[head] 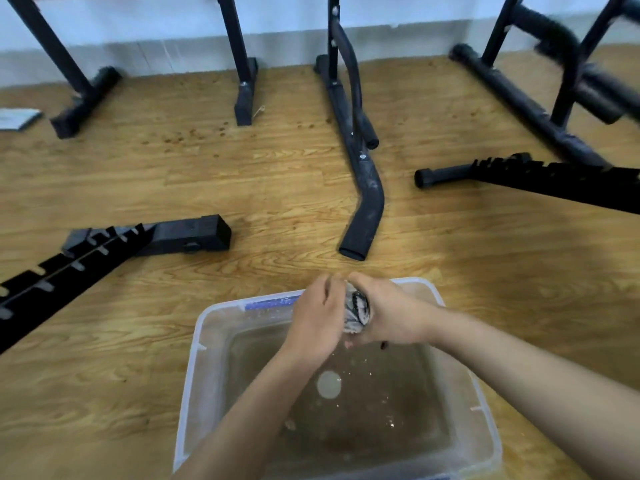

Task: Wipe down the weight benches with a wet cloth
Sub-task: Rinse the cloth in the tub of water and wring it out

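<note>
Bench rail (69,268) on floor (277,174), 9 o'clock. L hand (318,317) and R hand (393,317) grip wadded cloth (356,311) btwn them, fingers curled round it, over far rim of clear tub (204,341) w/ murky water, 6 o'clock.

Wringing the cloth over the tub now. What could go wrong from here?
1. The left hand and right hand wring the cloth close to the far rim of the tub; drips may land on the wooden floor.
2. The water looks murky brown, so the cloth may spread grime instead of cleaning.
</note>
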